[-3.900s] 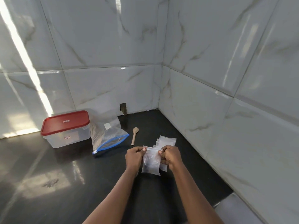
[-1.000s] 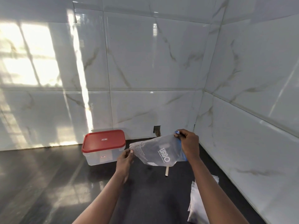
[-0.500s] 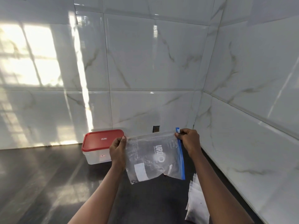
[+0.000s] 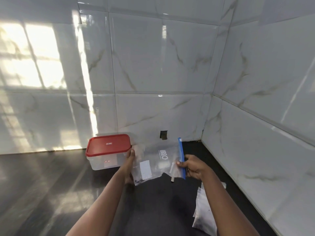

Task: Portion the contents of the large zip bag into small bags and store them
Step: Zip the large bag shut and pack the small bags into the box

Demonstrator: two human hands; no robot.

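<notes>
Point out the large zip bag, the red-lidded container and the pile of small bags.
large zip bag (image 4: pixel 158 160): head view, on its clear printed face.
red-lidded container (image 4: pixel 108 143): head view, on the lid's top.
pile of small bags (image 4: pixel 203 217): head view, on the nearest bag.

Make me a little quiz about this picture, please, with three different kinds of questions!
1. True or false: the lid on the plastic box is red.
2. Which hand pinches the blue zip strip of the large zip bag? A) left hand B) right hand C) neither
3. Fill in: the pile of small bags lies on the dark counter beside the person's ______ arm.

Key: 1 true; 2 B; 3 right.
</notes>
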